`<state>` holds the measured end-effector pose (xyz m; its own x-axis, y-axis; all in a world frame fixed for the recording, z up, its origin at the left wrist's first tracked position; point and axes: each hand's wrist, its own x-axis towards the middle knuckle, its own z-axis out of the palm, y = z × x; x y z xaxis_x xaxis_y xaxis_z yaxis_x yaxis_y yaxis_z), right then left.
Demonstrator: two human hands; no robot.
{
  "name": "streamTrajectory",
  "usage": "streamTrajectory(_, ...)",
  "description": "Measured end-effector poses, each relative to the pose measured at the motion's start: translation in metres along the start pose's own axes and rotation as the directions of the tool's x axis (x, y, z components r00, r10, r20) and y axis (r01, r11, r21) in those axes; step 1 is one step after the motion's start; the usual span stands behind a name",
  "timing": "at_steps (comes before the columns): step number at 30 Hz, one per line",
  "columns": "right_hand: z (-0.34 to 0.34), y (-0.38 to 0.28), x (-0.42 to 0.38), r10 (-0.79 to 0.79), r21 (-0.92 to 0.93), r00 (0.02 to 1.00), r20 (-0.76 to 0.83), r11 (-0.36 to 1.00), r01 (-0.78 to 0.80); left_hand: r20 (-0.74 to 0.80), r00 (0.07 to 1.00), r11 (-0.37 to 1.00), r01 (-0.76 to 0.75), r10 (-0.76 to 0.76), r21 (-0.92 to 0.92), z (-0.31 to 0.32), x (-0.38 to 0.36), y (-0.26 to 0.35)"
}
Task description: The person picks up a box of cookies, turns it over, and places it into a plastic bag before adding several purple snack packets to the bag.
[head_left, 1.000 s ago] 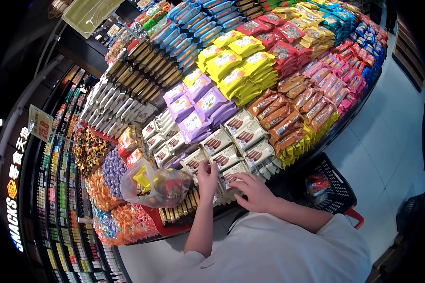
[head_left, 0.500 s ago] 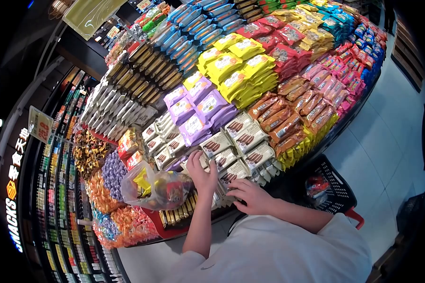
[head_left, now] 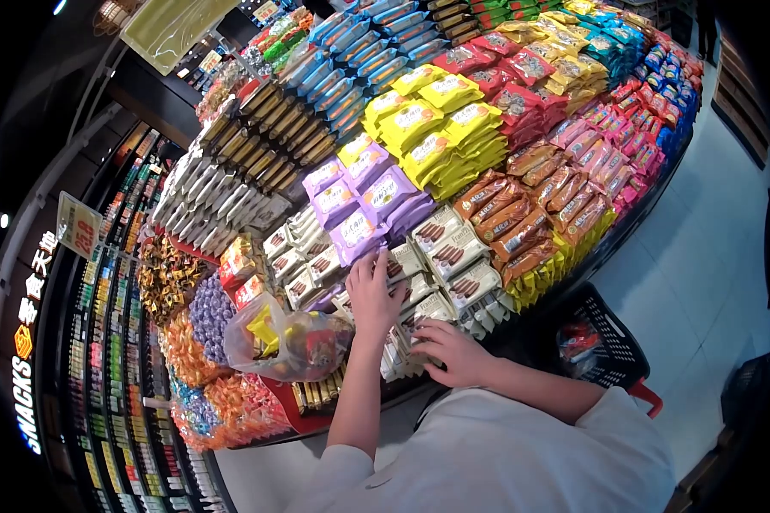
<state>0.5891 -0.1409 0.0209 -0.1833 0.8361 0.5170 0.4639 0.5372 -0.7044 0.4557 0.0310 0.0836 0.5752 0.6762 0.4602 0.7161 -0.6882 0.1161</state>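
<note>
My left hand [head_left: 373, 299] stretches over the white biscuit packets, fingertips right at the lower edge of a purple snack packet [head_left: 357, 237]. Its fingers are extended, with nothing visible in them. Nearer my body, my right hand [head_left: 456, 352] hovers open at the front edge of the white biscuit packets [head_left: 451, 244], fingers spread. Those packets lie in stacked rows, partly covered by my hands. Left of my left forearm sits a clear plastic bag [head_left: 295, 342] with colourful snacks inside.
Yellow packets [head_left: 441, 128] rise behind the purple ones. Brown packets [head_left: 505, 214] lie to the right, wrapped candies [head_left: 231, 406] to the left. A black shopping basket [head_left: 612, 346] with something red in it stands low on my right. A price sign [head_left: 79, 225] stands at the left.
My left hand has moved forward from the white biscuit packets to the edge of the purple ones. My right hand stays about where it was. The view has shifted slightly.
</note>
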Motion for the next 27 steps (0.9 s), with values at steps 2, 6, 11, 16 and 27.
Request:
streamTrajectory(2,0.002,0.001,-0.001,0.002,-0.008,1.0,-0.002,1.0,-0.002,-0.001,1.0,1.0,0.011,-0.011,-0.003,0.002,-0.003,-0.003)
streamTrajectory(6,0.001,0.001,-0.002,0.0,-0.004,1.0,0.004,1.0,0.0,-0.019,0.997,0.996,0.072,-0.073,-0.052,0.01,-0.007,-0.007)
streamTrajectory(11,-0.001,0.001,-0.002,-0.008,-0.011,1.0,0.015,1.0,0.009,-0.061,0.997,0.999,0.042,-0.04,0.031,0.012,-0.004,-0.005)
streamTrajectory(16,-0.003,0.0,0.0,-0.016,-0.018,1.0,0.019,1.0,0.016,-0.079,0.997,0.998,-0.003,0.008,0.069,0.008,0.003,-0.01)
streamTrajectory(27,0.006,-0.001,0.012,0.064,-0.1,0.998,0.009,0.993,-0.062,-0.003,0.988,0.987,0.155,-0.155,0.041,0.007,0.002,-0.008)
